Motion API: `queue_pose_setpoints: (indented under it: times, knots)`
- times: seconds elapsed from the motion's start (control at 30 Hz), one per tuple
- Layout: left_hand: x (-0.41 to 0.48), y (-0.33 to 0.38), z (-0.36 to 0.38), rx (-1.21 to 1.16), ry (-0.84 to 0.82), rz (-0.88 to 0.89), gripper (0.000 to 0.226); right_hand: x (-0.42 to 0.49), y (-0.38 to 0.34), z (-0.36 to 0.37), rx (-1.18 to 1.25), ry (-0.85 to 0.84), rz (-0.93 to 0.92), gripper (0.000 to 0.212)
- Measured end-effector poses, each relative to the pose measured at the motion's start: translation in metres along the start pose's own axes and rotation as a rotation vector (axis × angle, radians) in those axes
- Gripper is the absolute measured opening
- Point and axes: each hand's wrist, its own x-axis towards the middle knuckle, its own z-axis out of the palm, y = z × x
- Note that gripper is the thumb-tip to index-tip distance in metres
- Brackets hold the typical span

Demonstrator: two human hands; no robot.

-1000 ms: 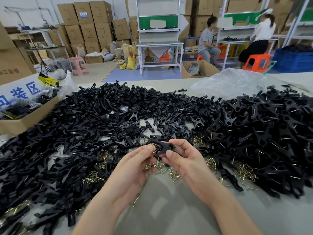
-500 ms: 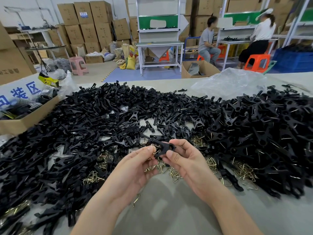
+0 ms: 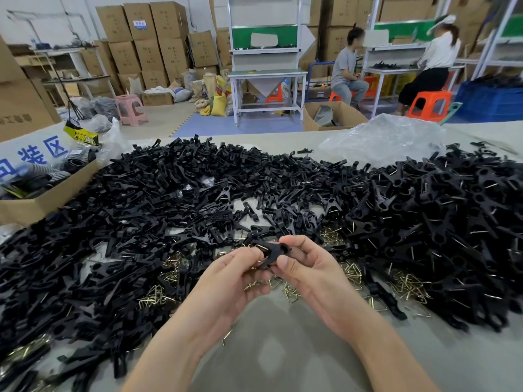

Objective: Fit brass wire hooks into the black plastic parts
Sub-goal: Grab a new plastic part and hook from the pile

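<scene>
A black plastic part [image 3: 273, 250] is held between both hands above the table. My right hand [image 3: 308, 271] pinches its right end between thumb and fingers. My left hand [image 3: 235, 274] pinches a brass wire hook [image 3: 261, 258] at the part's left end. Loose brass hooks [image 3: 352, 274] lie scattered on the table under and around my hands. A wide heap of black plastic parts [image 3: 147, 210] covers the table to the left and behind. Parts with wire showing in them [image 3: 441, 222] are piled on the right.
An open cardboard box [image 3: 48, 199] stands at the table's left edge. A crumpled clear plastic bag [image 3: 385, 140] lies at the back right. The grey table [image 3: 283, 355] shows bare in front of me. Two persons sit at benches far behind.
Both hands stay in nearly the same place. My left fingers have shifted slightly on the hook at the part's end.
</scene>
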Motion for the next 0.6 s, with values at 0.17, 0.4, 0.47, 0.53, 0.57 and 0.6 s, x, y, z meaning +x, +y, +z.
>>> queue_pose_setpoints:
  times: [0.17, 0.4, 0.47, 0.53, 0.57, 0.6]
  knots:
    - [-0.003, -0.001, 0.008, 0.016, -0.103, 0.036, 0.014, -0.002, 0.0, 0.002, -0.021, -0.112, -0.024, 0.038]
    - [0.001, -0.018, 0.01, 0.084, -0.228, -0.006, 0.059, -0.008, 0.0, 0.002, -0.184, -0.183, 0.03, 0.048]
    - [0.004, -0.023, 0.006, 0.137, -0.244, 0.027, 0.059, -0.011, -0.002, 0.004, -0.251, -0.187, 0.03, 0.043]
    - [0.005, -0.025, 0.002, 0.181, -0.223, 0.066, 0.059, -0.012, -0.001, 0.006, -0.299, -0.19, 0.035, 0.036]
    - [0.006, -0.026, 0.001, 0.207, -0.188, 0.085, 0.06, -0.012, -0.001, 0.008, -0.317, -0.189, 0.037, 0.035]
    - [0.006, -0.028, 0.0, 0.232, -0.145, 0.105, 0.062, -0.012, 0.0, 0.01, -0.332, -0.189, 0.037, 0.036]
